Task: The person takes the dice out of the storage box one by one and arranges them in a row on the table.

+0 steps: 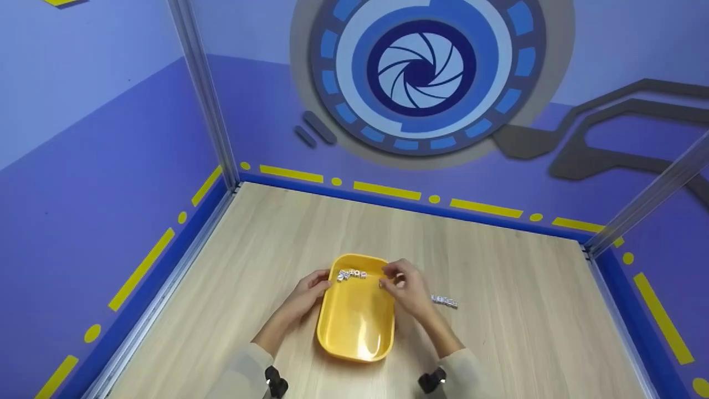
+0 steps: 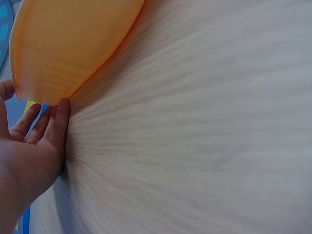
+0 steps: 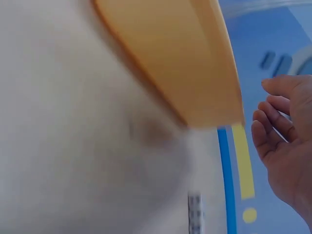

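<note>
A shallow yellow plastic bin [image 1: 354,321] stands on the wooden table in front of me. Several small white dice [image 1: 353,274] with dark marks lie grouped inside its far left end. My left hand [image 1: 306,293] holds the bin's left side, thumb at the rim; in the left wrist view its fingers [image 2: 61,122] reach the lower edge of the outer wall. Over the bin's far right corner is my right hand [image 1: 409,288], thumb and forefinger apart near the rim. In the right wrist view its fingers [image 3: 273,131] are loosely bent, nothing visible between them.
A short row of white dice [image 1: 445,301] lies on the table [image 1: 509,310] to the right of the bin, beyond my right wrist. Blue-purple panels [image 1: 255,111] with yellow dashes wall in the table at the back and both sides, joined by metal corner posts [image 1: 207,100].
</note>
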### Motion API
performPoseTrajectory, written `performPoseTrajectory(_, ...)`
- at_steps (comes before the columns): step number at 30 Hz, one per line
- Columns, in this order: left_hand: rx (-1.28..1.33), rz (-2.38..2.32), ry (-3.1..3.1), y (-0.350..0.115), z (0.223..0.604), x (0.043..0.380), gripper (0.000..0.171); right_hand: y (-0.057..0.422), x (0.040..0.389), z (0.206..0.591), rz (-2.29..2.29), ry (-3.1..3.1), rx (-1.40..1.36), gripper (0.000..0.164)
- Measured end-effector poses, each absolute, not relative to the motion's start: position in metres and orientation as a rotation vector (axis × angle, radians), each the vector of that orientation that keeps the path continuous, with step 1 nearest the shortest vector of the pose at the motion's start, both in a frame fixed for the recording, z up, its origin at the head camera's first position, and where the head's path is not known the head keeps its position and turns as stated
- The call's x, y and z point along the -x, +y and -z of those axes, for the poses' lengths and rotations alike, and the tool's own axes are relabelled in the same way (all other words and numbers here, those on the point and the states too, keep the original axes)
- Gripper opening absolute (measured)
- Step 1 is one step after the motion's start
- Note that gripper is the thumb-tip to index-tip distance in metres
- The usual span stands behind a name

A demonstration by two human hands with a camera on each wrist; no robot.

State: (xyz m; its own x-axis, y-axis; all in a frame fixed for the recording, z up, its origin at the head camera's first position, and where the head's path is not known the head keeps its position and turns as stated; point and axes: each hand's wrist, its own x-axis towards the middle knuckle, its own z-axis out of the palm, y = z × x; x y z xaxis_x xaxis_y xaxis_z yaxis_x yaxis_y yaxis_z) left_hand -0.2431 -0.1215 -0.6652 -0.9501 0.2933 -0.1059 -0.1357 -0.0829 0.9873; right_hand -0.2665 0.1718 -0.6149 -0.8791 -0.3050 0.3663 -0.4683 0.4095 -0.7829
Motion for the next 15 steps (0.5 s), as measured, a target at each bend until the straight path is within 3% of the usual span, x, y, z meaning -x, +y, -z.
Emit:
performPoseTrajectory(6, -0.135, -2.114, 1.890, -0.120, 0.664, 0.244, 0.043, 0.127, 0.273, 0.615, -1.538, -2.531, -0.786, 0.025)
performPoseTrajectory(15, -0.165, -2.108, 1.904, -0.120, 0.663, 0.245, 0.046, 0.088, 0.285, 0.626, -1.562, -2.511, -0.646, 0.022)
